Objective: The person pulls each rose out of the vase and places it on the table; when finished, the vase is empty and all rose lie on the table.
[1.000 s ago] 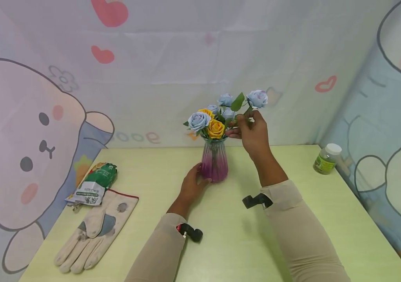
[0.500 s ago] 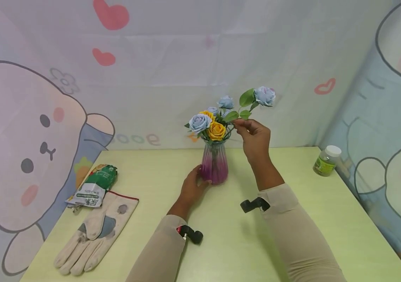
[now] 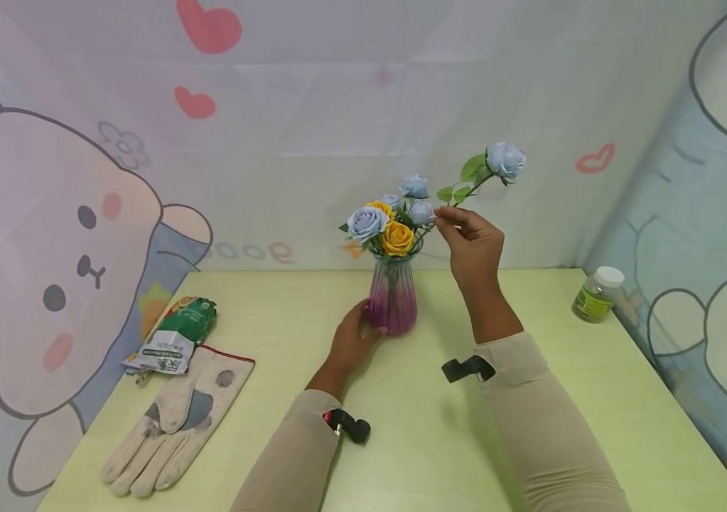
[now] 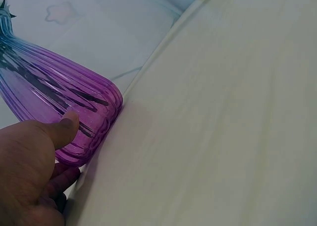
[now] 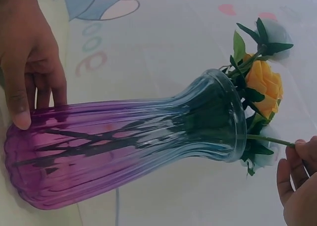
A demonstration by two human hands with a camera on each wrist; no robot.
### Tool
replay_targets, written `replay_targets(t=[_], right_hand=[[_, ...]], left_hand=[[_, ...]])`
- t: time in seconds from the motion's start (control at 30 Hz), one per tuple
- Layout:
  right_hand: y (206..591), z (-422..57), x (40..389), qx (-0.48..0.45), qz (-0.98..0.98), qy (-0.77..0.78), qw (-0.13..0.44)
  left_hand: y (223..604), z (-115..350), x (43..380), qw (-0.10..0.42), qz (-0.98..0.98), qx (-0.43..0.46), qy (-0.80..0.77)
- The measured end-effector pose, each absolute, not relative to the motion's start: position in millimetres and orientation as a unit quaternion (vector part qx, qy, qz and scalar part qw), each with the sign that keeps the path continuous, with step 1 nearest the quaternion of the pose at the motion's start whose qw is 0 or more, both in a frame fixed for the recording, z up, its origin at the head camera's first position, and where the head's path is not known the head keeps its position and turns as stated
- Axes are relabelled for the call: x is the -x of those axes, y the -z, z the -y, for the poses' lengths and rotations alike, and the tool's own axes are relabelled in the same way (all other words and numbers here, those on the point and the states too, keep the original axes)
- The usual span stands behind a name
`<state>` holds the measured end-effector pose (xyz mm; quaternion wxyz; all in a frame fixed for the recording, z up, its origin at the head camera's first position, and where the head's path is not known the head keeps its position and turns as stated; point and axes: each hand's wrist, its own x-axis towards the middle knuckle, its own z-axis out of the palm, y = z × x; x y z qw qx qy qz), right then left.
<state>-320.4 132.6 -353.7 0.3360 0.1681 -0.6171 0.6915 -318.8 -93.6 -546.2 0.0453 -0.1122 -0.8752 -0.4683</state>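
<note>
A ribbed glass vase [image 3: 392, 295], purple at the base and bluish at the neck, stands on the table with blue and yellow roses [image 3: 398, 238] in it. My left hand [image 3: 352, 341] holds the vase low on its left side, thumb in front. My right hand [image 3: 475, 249] pinches the stem of a blue rose [image 3: 505, 162] that leans out to the right, above the vase mouth. In the right wrist view that green stem [image 5: 271, 140] runs from the vase rim to my fingertips. Dark stems cross inside the glass.
A pale work glove [image 3: 178, 419] lies at the table's left, partly under a green and white packet [image 3: 174, 334]. Near the right edge stands a small white-capped jar [image 3: 597, 294]. A printed cloth [image 3: 312, 107] hangs behind the table.
The blue rose's bloom has shifted right and up, leaning further from the bunch. My right hand has moved slightly right, and its fingertips are now farther below the bloom. My left hand stays on the vase.
</note>
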Motion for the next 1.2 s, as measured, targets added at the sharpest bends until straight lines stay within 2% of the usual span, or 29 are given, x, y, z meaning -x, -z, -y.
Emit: replay_targets(t=[0.73,1.0,1.2], right_hand=[[310.2,-160.6,320.6,-0.198,0.473,-0.780,0.359],[304.9,-171.1,313.1,-0.212,0.466,-0.776,0.369],[306.9,-184.8,303.4,-0.195,0.464,-0.790,0.352]], left_hand=[[545.7,91.6,322.1,0.040,0.879,0.110,0.463],[546.6,91.7,321.2,0.042,0.878,0.111,0.464],[547.6,91.0,322.8,0.040,0.879,0.111,0.462]])
